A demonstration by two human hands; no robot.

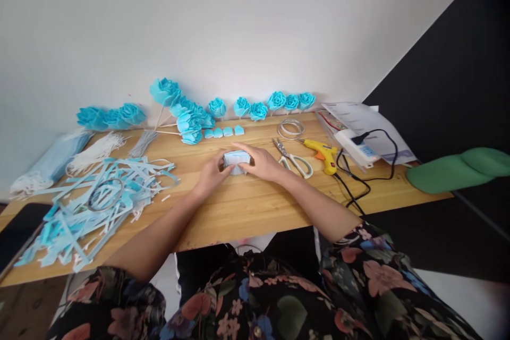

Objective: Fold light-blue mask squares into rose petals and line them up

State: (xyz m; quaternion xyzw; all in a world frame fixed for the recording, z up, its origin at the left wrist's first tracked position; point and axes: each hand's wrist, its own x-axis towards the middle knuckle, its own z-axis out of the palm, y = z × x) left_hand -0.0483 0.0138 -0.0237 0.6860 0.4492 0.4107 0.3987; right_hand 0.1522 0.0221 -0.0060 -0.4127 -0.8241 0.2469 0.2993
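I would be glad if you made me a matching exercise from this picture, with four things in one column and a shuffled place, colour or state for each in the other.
Column one:
1. glue gun
2. phone
3. scissors
4. pleated piece

Column two:
A. held between the left hand and the right hand
B. lying between the right hand and the glue gun
C. yellow, with an orange trigger
D. black, at the far left of the picture

Right pairs: 1-C, 2-D, 3-B, 4-A
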